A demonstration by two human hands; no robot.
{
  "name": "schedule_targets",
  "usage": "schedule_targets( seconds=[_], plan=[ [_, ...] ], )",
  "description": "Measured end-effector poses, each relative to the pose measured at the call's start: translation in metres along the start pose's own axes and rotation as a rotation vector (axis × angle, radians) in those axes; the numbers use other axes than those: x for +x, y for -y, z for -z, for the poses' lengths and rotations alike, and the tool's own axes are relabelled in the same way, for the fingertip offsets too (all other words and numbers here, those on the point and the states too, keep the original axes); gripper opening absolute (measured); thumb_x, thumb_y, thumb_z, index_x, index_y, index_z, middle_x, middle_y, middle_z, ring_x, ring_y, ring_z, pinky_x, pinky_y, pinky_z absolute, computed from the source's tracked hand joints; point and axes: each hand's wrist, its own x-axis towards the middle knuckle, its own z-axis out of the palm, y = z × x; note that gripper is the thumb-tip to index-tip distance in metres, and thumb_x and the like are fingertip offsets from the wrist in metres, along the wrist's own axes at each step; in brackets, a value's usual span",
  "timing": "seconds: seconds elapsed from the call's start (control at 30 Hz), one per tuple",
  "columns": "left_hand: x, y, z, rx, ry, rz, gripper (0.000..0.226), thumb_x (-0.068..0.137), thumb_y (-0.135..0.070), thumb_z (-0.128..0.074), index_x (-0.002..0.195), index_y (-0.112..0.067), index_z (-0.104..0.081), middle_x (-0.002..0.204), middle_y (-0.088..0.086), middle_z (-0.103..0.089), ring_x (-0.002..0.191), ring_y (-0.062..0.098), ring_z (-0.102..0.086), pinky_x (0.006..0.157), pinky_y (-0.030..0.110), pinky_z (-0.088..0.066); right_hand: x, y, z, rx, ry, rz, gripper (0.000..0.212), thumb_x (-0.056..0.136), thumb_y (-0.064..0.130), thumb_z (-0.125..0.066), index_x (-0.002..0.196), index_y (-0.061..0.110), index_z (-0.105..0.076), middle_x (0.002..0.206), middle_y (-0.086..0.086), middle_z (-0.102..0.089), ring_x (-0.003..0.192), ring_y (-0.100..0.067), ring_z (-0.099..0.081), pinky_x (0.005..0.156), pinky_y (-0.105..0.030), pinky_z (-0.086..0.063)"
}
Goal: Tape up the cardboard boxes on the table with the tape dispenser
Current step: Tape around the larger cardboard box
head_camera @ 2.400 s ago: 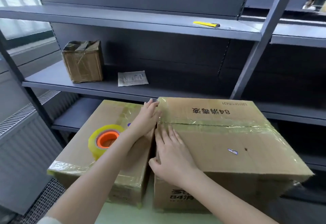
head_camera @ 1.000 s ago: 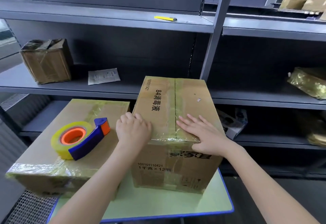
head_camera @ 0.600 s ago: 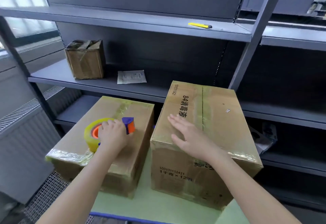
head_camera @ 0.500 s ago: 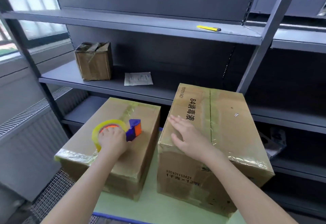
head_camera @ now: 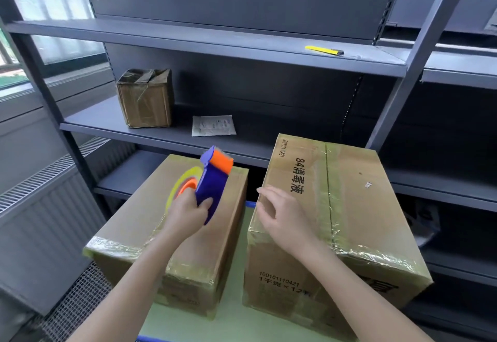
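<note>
Our left hand (head_camera: 187, 213) grips the tape dispenser (head_camera: 213, 183) by its blue handle and holds it tilted above the left box (head_camera: 139, 223). Our right hand (head_camera: 285, 219) is at the top left edge of the right box (head_camera: 371, 212), fingers relaxed and spread. Both boxes stand on the table (head_camera: 234, 324).

Person's body: only two forearms and hands in view. Hands bare, left grip (head_camera: 188, 213) and right grip (head_camera: 286, 220), fingers slender. Forearms bare as far as visible, smooth. Nails too blurred to tell.
</note>
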Motion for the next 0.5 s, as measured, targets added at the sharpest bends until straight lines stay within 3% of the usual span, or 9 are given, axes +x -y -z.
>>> schedule_targets(
  seconds=[0.1,0.17,0.27,0.33,0.4,0.43,0.5],
  plan=[
    [-0.015,-0.051,0.005,-0.201,-0.019,-0.166,0.013,0.092,-0.014,-0.056,0.093,-0.003,-0.049,0.081,0.009,-0.057,0.081,0.028,-0.057,0.073,0.041,-0.047,0.008,0.022,0.008,0.331,-0.042,-0.148,0.041,0.093,0.036,-0.055,0.129,0.019,-0.051,0.121,0.01,-0.056,0.115,-0.006,-0.051,0.095,-0.018,-0.039],
    [-0.024,-0.077,0.004,-0.3,-0.006,-0.276,0.014,0.092,-0.012,-0.056,0.098,-0.001,-0.051,0.089,0.016,-0.061,0.084,0.03,-0.06,0.076,0.049,-0.051,0.013,0.035,0.016,0.682,-0.062,-0.236,0.031,0.089,0.032,-0.062,0.116,0.022,-0.053,0.108,0.013,-0.062,0.106,-0.005,-0.058,0.084,-0.017,-0.048],
    [-0.033,-0.104,-0.009,-0.43,0.045,-0.444,0.013,0.09,0.0,-0.052,0.101,-0.006,-0.052,0.094,0.016,-0.062,0.086,0.028,-0.063,0.072,0.053,-0.052,0.018,0.039,0.034,0.928,-0.181,-0.301,0.03,0.083,0.027,-0.07,0.108,0.017,-0.057,0.095,0.006,-0.068,0.086,-0.005,-0.064,0.065,-0.014,-0.048],
    [-0.043,-0.123,-0.018,-0.549,0.098,-0.587,0.047,0.085,0.011,-0.046,0.104,-0.03,-0.059,0.095,0.003,-0.063,0.088,0.014,-0.064,0.075,0.042,-0.056,0.019,0.035,0.046,0.933,-0.288,-0.347,0.038,0.077,0.025,-0.076,0.108,0.014,-0.056,0.093,0.001,-0.067,0.082,-0.009,-0.065,0.063,-0.018,-0.047],
    [-0.055,-0.138,-0.029,-0.592,0.149,-0.69,0.084,0.084,0.018,-0.043,0.102,-0.063,-0.051,0.101,-0.023,-0.06,0.097,-0.004,-0.06,0.081,0.017,-0.05,0.017,0.026,0.054,0.926,-0.428,-0.386,0.043,0.071,0.021,-0.081,0.105,0.013,-0.056,0.089,0.001,-0.067,0.079,-0.009,-0.065,0.062,-0.018,-0.048],
    [-0.06,-0.146,-0.032,-0.578,0.168,-0.708,0.088,0.085,0.019,-0.043,0.103,-0.067,-0.046,0.101,-0.033,-0.058,0.101,-0.011,-0.055,0.083,0.01,-0.045,0.016,0.021,0.056,0.905,-0.491,-0.397,0.043,0.069,0.019,-0.082,0.103,0.012,-0.057,0.085,0.002,-0.066,0.075,-0.007,-0.064,0.061,-0.016,-0.048],
    [-0.067,-0.152,-0.041,-0.541,0.19,-0.732,0.07,0.088,0.017,-0.043,0.112,-0.049,-0.041,0.099,-0.04,-0.052,0.101,-0.025,-0.046,0.082,0.001,-0.037,0.011,0.012,0.061,0.846,-0.575,-0.399,0.04,0.069,0.015,-0.081,0.1,0.01,-0.057,0.08,0.004,-0.064,0.07,-0.007,-0.062,0.057,-0.015,-0.047]
  ],
)
